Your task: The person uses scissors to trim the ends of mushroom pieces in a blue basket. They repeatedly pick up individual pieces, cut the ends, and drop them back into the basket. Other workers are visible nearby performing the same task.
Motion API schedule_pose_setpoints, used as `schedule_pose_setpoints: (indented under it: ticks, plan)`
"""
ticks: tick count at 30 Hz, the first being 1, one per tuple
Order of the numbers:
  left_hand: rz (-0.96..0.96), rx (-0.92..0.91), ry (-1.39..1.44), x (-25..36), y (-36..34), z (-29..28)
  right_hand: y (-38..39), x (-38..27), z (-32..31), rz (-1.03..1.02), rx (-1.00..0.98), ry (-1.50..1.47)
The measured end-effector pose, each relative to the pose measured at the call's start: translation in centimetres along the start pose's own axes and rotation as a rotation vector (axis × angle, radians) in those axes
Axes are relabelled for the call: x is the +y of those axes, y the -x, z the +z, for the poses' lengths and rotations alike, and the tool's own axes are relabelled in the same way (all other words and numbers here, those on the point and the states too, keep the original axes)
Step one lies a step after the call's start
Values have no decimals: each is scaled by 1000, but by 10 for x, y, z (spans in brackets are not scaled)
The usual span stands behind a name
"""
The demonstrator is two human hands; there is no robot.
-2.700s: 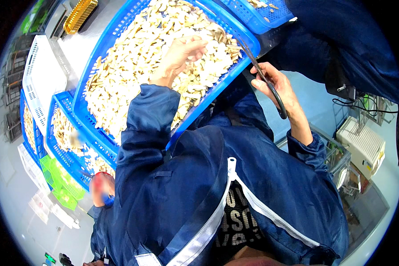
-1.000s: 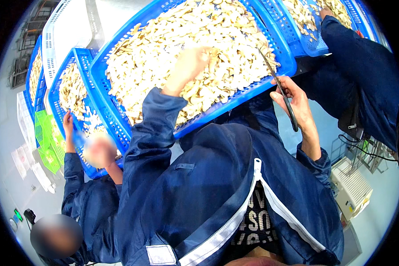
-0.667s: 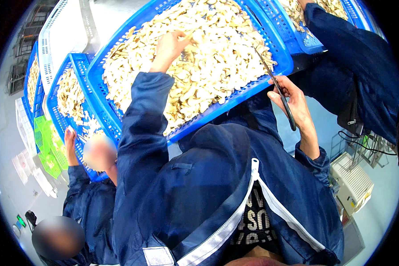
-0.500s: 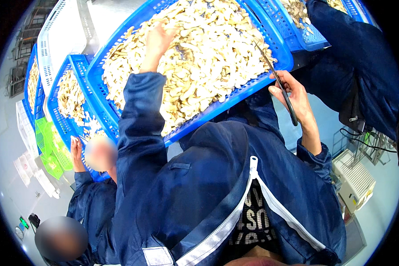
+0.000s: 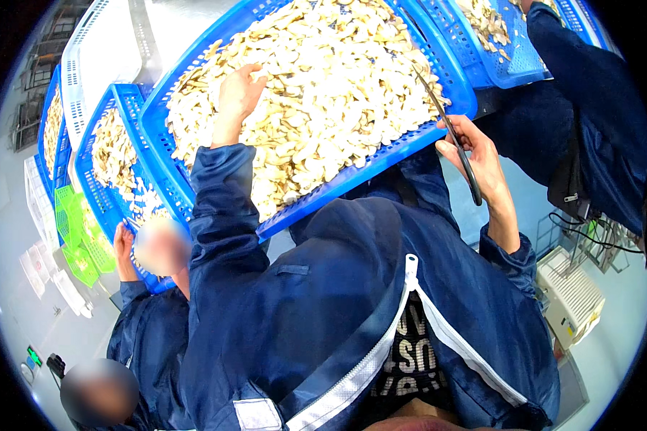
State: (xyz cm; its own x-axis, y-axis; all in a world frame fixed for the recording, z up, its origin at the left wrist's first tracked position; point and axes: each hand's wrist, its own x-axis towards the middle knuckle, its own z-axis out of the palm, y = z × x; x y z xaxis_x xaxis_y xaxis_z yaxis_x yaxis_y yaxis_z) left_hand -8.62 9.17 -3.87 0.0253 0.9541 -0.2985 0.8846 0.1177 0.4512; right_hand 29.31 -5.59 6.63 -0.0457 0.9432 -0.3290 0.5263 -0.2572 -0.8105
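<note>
"Over the big blue basket (image 5: 366, 172), what to note?"

"Left hand (image 5: 240, 95) above the pale slices (image 5: 338, 108) spread inside, fingers loosely bent — impossible to tell whether pinching any."

"And by the right rim?"

"Right hand (image 5: 482, 156) gripping a slim dark tool (image 5: 469, 170), tip above the slices."

"Anything in the way?"

"Left sleeve (image 5: 223, 179) across the near left corner, hiding that part."

"Around?"

"To the left, a smaller blue basket (image 5: 148, 140), a co-worker's hand (image 5: 124, 242) near its rim; to the right, another co-worker's sleeve (image 5: 589, 79) by a further blue basket (image 5: 521, 68)."
</note>
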Motion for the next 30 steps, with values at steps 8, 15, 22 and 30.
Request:
schedule_pose_setpoints:
  ticks: [8,15,22,30]
  plan:
    - [-98,210,40,-35,9,19,2,6,0,21,-4,-16]
    - [131,-10,133,36,43,53,-2,-6,3,11,-37,-14]
    - [14,-53,698,32,50,63,-1,-8,7,-9,-76,-41]
    - [-163,-260,1688,83,103,22,0,-23,47,-65,-164,-18]
